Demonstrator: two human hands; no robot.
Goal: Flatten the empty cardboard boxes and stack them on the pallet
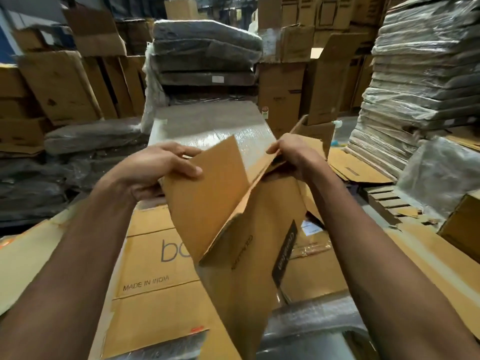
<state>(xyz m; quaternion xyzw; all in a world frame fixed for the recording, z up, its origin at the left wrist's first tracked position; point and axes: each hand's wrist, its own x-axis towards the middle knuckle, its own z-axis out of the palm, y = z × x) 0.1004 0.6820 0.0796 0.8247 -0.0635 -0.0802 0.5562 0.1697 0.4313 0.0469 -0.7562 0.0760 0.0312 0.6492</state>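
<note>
Partly hidden, the right hand (296, 158) grips the box (244, 261).

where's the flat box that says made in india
In the head view, the flat box lies low, left of centre, beneath the held box that the left hand and right hand grip.

A stack of dark pads (205, 48) in clear film stands in the middle of a dim storage room. Left of it, tall brown cartons (65, 87) lean together. Right of it rises a high pile of film-wrapped flat packs (415, 81), and low between them a little grey floor (346, 131) shows.
</note>
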